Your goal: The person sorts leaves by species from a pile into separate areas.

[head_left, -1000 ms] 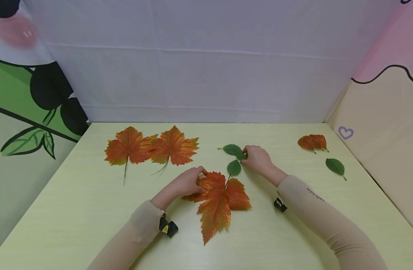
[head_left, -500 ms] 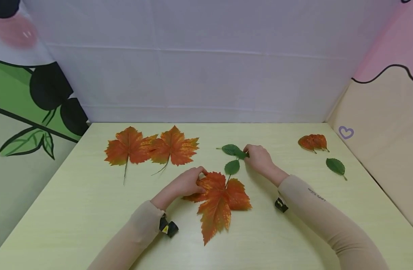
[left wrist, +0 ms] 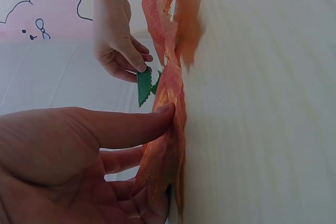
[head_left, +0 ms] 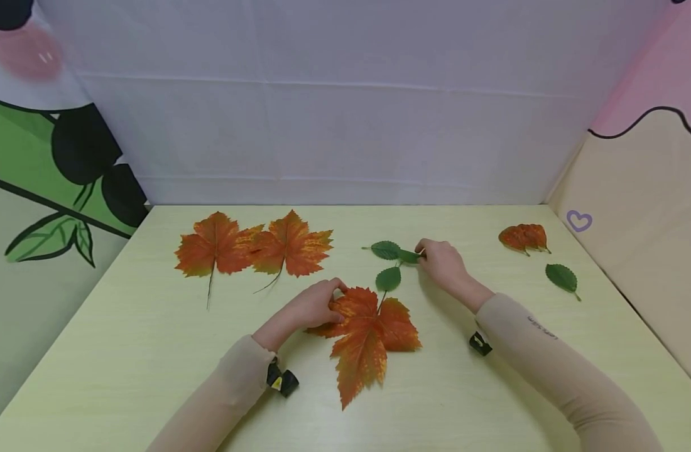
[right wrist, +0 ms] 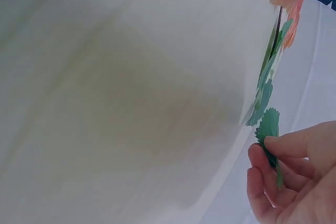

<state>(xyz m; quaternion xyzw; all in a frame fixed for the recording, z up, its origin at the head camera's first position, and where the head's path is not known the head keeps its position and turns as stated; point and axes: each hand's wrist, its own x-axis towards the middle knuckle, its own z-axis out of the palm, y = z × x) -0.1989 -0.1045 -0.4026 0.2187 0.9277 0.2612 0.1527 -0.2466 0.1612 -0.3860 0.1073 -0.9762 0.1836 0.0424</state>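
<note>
"Orange, jagged leaves point(head_left: 217, 245) lie left on the surface point(head_left: 153, 364); your left hand point(head_left: 310, 306)?"

"Your fingers point(left wrist: 119, 160) pinch the big lobed leaf point(head_left: 359, 358) by its edge, seemingly steadying it."

"And rightward?"

"Past two oval green leaves point(head_left: 388, 279), your right hand point(head_left: 443, 265) pinches a serrated leaf point(head_left: 409, 257) near its base, perhaps leaving the tip free."

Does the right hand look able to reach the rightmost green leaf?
Probably: only tabletop shows between the right hand and the rightmost green leaf, though that hand pinches another leaf.
</note>
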